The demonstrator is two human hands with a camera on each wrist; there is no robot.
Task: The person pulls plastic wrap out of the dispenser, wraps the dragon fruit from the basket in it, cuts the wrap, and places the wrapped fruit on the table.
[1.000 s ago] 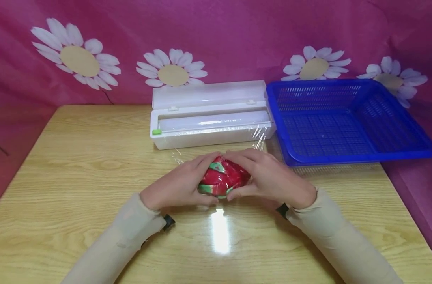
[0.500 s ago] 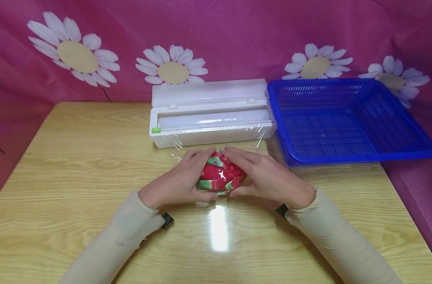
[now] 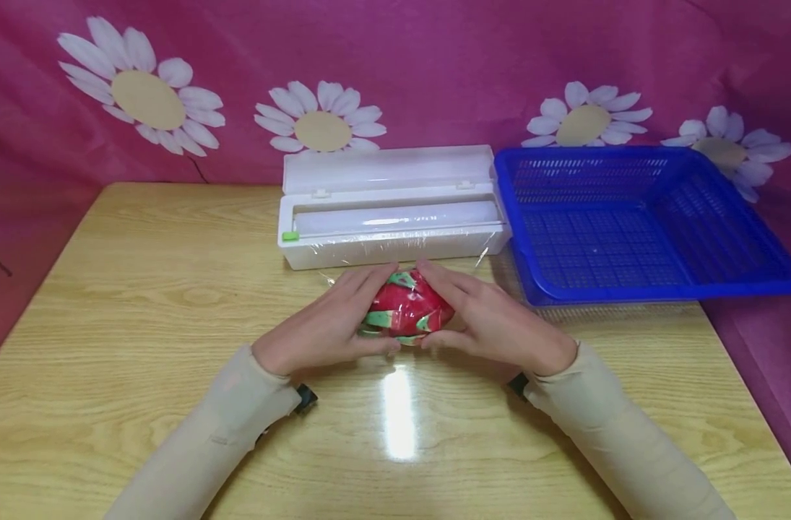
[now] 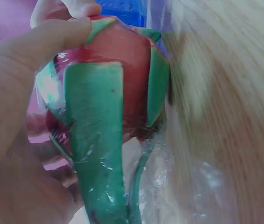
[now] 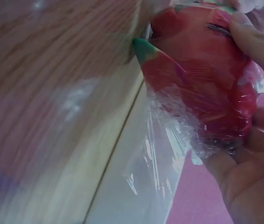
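A red dragon fruit (image 3: pixel 408 307) with green scales is between both hands above the table, with clear cling film over its skin. My left hand (image 3: pixel 333 318) grips its left end, thumb on the near side and fingers on the far side. My right hand (image 3: pixel 499 318) holds the right end in the same way. In the right wrist view, crumpled cling film (image 5: pixel 157 158) stretches away from the fruit. Behind the hands stands a white cling film dispenser (image 3: pixel 395 253), lid up, with the film roll (image 3: pixel 395 217) inside. Film runs from its front edge toward the fruit.
A blue plastic basket (image 3: pixel 534 282) sits to the right of the dispenser, partly past the table's edge. The wooden table (image 3: pixel 141 303) spreads out around the hands. Behind it hangs a pink cloth (image 3: pixel 447 72) with white flowers.
Both hands have moved slightly forward with the dragon fruit, toward the dispenser. The fruit has turned, its green scales now lying differently. The stretch of film before the dispenser looks shorter.
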